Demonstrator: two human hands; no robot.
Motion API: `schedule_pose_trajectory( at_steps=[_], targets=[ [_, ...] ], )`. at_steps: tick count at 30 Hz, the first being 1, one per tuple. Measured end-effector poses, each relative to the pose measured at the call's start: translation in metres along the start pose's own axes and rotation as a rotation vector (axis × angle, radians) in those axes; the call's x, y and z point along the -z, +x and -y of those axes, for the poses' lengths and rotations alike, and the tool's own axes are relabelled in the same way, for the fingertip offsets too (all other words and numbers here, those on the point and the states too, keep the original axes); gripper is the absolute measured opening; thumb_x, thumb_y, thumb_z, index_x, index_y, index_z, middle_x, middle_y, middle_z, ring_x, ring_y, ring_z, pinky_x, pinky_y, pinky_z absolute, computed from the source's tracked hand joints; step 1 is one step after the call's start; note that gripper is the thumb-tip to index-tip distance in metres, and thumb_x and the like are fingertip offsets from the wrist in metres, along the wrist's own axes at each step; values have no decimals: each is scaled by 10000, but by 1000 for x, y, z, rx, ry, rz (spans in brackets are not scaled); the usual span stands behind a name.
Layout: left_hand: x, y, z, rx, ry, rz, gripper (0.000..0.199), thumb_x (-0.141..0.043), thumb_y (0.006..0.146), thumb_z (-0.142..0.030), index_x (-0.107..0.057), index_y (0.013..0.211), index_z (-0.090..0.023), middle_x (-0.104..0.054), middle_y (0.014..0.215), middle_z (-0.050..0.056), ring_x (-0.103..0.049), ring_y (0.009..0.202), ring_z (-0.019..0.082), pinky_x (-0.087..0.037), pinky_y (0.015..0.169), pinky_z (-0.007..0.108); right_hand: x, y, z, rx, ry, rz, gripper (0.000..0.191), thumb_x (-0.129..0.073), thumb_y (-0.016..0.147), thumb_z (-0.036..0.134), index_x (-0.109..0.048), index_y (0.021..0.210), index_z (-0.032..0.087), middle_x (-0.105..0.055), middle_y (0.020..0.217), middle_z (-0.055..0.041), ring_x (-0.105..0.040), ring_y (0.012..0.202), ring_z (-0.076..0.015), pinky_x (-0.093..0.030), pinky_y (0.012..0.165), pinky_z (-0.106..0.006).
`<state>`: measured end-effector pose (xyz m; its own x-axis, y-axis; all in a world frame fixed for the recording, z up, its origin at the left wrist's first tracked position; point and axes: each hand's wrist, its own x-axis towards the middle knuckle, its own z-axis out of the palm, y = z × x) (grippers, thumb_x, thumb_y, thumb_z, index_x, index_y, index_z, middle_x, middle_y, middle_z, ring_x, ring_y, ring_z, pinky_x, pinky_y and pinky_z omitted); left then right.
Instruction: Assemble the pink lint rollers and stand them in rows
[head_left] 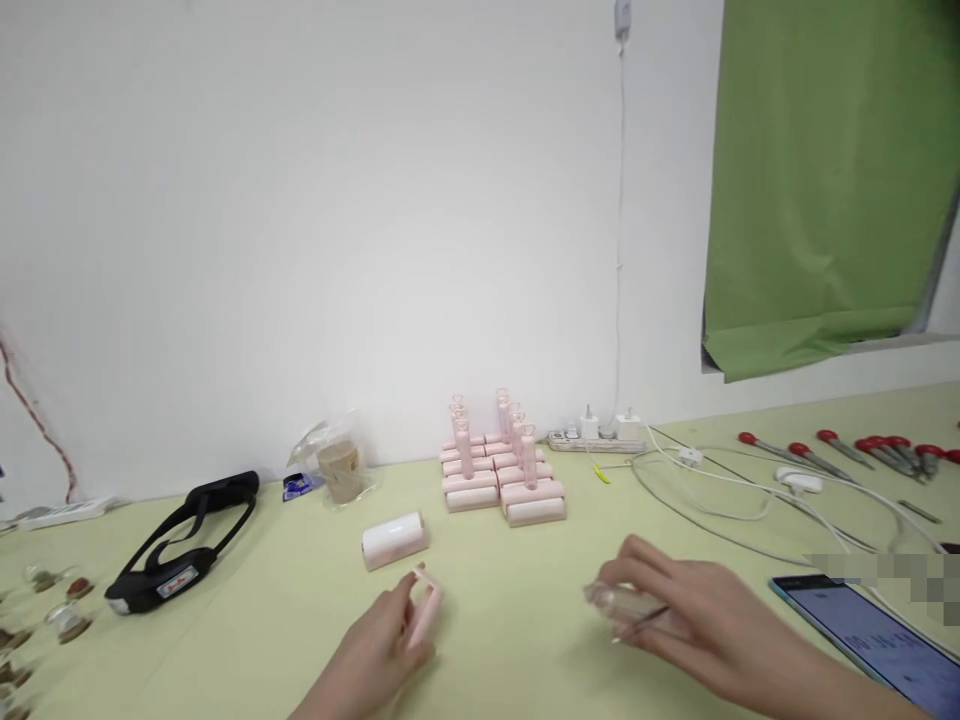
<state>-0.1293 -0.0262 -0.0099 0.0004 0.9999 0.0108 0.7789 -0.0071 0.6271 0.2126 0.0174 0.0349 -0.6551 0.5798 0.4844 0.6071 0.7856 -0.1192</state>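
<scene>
Left hand (375,640) is gripping a slim pink part (427,614), thumb and fingers clamped on it, above the near middle of the pale green table (517,620). Right hand (694,610) is sitting to its right, well apart, fingers closing around a clear piece (626,603); blur is hiding its exact shape. White roll (394,540) is lying on its side just beyond the left hand, touching neither hand. Farther back, pink rollers (470,483) are lying in two columns near the wall, slim pink uprights with looped tops standing among them. Power strip (596,442) is resting right of these against the wall, chargers plugged in; white cables (739,482) are looping toward the near right. Phone (874,635) is lying near right, beside the right forearm. Red-ended tools (817,455) are lying far right. On the left, black head strap (176,560) is resting on the table, small pieces (69,622) are lying nearer the left edge, and a clear bag with a brown roll (341,472) is standing by the wall.
</scene>
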Motion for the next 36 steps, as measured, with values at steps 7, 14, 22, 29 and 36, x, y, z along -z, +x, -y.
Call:
schedule_pose_trajectory(
  at_steps=[7,14,22,29,36],
  targets=[
    [-34,30,-38,-140,-242,-125,476,-452,732,-475,-460,1093,-166,-524,1068,110,-443,1047,247,-314,897,365,-32,22,40,403,-332,-85,304,-369,849,126,-478,1091,275,-612,968,-19,-479,469,-83,-303,458,-223],
    [-74,14,-94,83,-1377,125,361,-473,733,-495,-483,929,-192,-515,630,-34,-515,526,105,-441,521,232,-49,22,48,183,134,-49,399,-497,771,259,-379,1152,240,-525,979,-44,-513,662,-123,-374,537,-225],
    [-96,16,-73,12,-812,126,281,-408,730,-468,-420,827,-204,-337,431,-111,-224,263,49,-163,238,154,-63,21,24,-418,523,7,310,-316,858,411,-492,701,209,-444,767,13,-476,606,-106,-385,585,-233],
    [-101,5,-80,-209,-369,61,79,-413,746,-243,-478,755,-199,-352,526,-68,-330,472,83,-257,453,195,-62,16,34,-406,910,72,233,-504,744,296,-509,971,243,-448,905,11,-426,574,-75,-361,550,-210],
    [-88,-7,-74,-131,-279,314,201,-553,668,-400,-561,646,-200,-460,503,-48,-404,489,108,-282,461,216,-66,18,48,-426,1489,416,386,-498,749,468,-431,548,145,-365,448,66,-178,343,-16,-101,348,-173]
  ],
)
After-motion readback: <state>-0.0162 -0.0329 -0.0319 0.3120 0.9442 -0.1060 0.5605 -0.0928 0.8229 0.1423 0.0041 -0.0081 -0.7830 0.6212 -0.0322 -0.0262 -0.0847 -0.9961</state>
